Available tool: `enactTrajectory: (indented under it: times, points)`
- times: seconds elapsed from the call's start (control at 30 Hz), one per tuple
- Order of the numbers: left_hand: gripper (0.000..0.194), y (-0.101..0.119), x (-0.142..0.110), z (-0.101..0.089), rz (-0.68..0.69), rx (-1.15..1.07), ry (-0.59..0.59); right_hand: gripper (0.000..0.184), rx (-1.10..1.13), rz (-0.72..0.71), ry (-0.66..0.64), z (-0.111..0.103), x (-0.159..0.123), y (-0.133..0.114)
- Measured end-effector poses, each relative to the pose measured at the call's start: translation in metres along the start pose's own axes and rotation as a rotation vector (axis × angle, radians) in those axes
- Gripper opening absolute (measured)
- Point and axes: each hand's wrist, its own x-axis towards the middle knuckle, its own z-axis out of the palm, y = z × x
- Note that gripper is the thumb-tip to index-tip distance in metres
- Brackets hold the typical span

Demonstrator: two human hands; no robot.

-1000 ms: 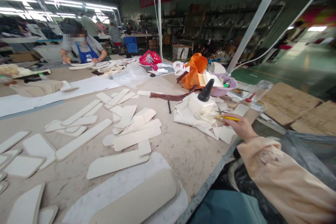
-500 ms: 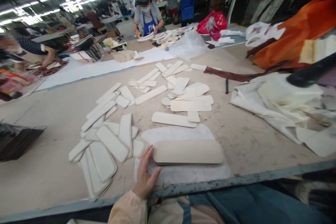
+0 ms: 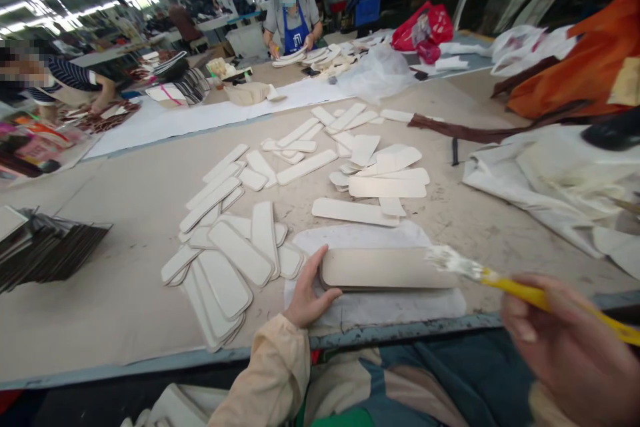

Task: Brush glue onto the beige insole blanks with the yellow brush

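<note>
My left hand point(image 3: 310, 293) rests open against the left end of a long beige padded piece point(image 3: 385, 268), thumb on its edge. That piece lies on a white sheet point(image 3: 370, 307) near the table's front edge. At the lower right, my right hand point(image 3: 565, 347) is closed on a yellow-handled brush point(image 3: 505, 283). Its white, glue-laden bristles hover over the right end of the beige piece.
Several cream flat panels point(image 3: 240, 253) are scattered across the table. A dark stack point(image 3: 45, 250) sits at far left. White cloth point(image 3: 545, 180) and an orange bag point(image 3: 575, 80) lie at right. Other people work at far tables, one in a blue apron point(image 3: 293, 20).
The view has swung left from the glue bottle to the beige piece. My right hand came into view with the brush over the piece's right end. My left hand took hold of its left end.
</note>
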Motion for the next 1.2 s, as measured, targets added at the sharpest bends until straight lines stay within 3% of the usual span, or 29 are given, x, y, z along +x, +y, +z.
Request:
enactTrajectory:
  times: [0.13, 0.23, 0.37, 0.6, 0.83, 1.2]
  points:
    - [0.073, -0.004, 0.001, 0.002, 0.012, -0.001, 0.021, 0.02, 0.077, 0.091, -0.153, 0.064, 0.002, 0.024]
    - [0.073, -0.005, 0.001, 0.002, 0.019, 0.001, 0.034, 0.023, 0.02, 0.122, -0.248, 0.096, 0.005, 0.04]
    - [0.074, -0.004, 0.002, 0.002, 0.028, -0.012, 0.041, 0.026, -0.115, 0.137, -0.327, 0.116, 0.006, 0.047]
    - [0.083, -0.007, 0.001, 0.004, 0.0, -0.045, 0.054, 0.03, -0.245, 0.134, -0.365, 0.133, 0.004, 0.047]
    - [0.081, -0.008, 0.0, 0.006, -0.012, -0.054, 0.066, 0.03, -0.325, 0.116, -0.305, 0.125, 0.005, 0.043]
    - [0.079, -0.009, -0.001, 0.004, -0.052, -0.045, 0.063, 0.028, -0.381, 0.004, 0.022, 0.045, 0.01, 0.03]
